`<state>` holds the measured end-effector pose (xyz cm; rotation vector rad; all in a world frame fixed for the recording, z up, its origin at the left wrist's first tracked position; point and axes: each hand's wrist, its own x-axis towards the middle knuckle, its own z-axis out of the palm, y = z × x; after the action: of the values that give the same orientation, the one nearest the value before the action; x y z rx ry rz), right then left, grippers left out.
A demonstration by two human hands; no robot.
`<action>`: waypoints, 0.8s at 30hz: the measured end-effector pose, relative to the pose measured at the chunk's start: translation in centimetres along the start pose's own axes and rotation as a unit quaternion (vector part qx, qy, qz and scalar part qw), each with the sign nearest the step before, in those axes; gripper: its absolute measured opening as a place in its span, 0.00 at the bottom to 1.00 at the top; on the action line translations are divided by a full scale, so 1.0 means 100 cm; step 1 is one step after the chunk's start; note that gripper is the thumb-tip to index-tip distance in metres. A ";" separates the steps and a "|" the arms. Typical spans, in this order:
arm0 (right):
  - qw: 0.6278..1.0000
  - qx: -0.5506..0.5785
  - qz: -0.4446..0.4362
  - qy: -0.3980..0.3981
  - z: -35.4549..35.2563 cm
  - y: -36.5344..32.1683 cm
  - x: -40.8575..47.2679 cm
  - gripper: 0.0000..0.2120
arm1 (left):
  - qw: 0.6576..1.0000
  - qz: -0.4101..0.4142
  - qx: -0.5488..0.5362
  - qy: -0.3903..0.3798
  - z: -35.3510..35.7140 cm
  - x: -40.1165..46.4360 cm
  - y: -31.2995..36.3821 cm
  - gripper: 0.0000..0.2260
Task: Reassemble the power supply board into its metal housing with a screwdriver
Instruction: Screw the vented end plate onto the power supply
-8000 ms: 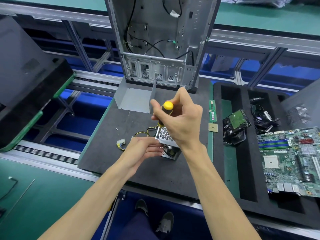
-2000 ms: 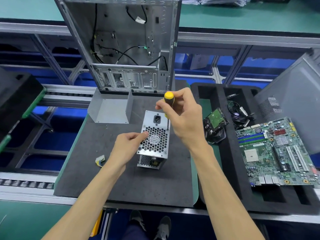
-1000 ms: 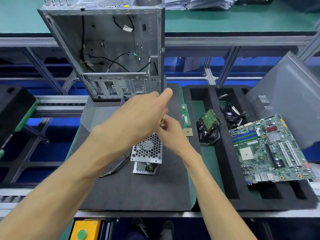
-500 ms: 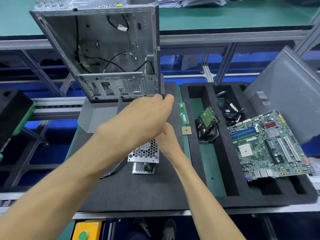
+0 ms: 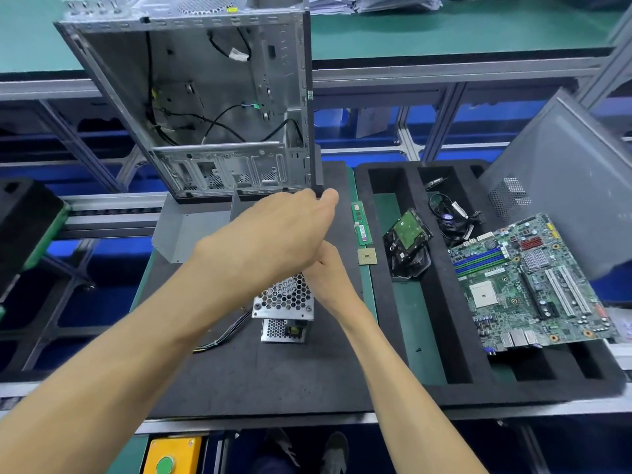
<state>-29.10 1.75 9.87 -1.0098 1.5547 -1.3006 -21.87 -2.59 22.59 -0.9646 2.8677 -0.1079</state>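
The power supply [image 5: 284, 299], a perforated metal box with a wire bundle [image 5: 222, 333] trailing left, lies on the black foam mat [image 5: 260, 378]. My left hand [image 5: 273, 241] reaches across above it to the open computer case [image 5: 205, 107]. Its thumb and fingers pinch the lower corner of the case's black front edge. My right hand [image 5: 328, 271] sits just right of the power supply, mostly hidden under my left hand. The screwdriver is hidden, and I cannot see how the right fingers lie.
A bent grey metal cover [image 5: 188, 234] lies in front of the case. A RAM stick [image 5: 360, 224] and a CPU chip [image 5: 367, 256] sit at the mat's right edge. The black foam tray [image 5: 427, 371] holds a hard drive [image 5: 407, 237], cables [image 5: 455, 217] and a motherboard [image 5: 526, 285].
My left hand left the power supply and crossed over my right hand to the case's lower corner. The yellow screwdriver handle went out of sight. The view shifted left.
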 end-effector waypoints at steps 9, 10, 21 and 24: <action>1.000 0.006 -0.018 0.015 -0.002 -0.005 -0.003 0.13 | 0.995 -0.024 0.062 0.072 -0.006 -0.001 0.009 0.13; 1.000 0.012 -0.010 0.007 -0.001 -0.004 -0.003 0.14 | 0.994 -0.041 0.066 0.077 -0.005 0.000 0.009 0.12; 1.000 0.021 -0.007 0.017 -0.003 -0.001 -0.001 0.14 | 0.994 0.090 -0.055 -0.018 -0.009 0.005 -0.001 0.05; 1.000 0.017 -0.010 0.009 -0.002 0.000 -0.001 0.16 | 0.999 0.023 0.000 0.027 -0.006 0.003 0.001 0.07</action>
<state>-29.30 1.95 9.88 -0.9957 1.5351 -1.3493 -22.26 -2.74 23.17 -0.9103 2.9376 -0.1311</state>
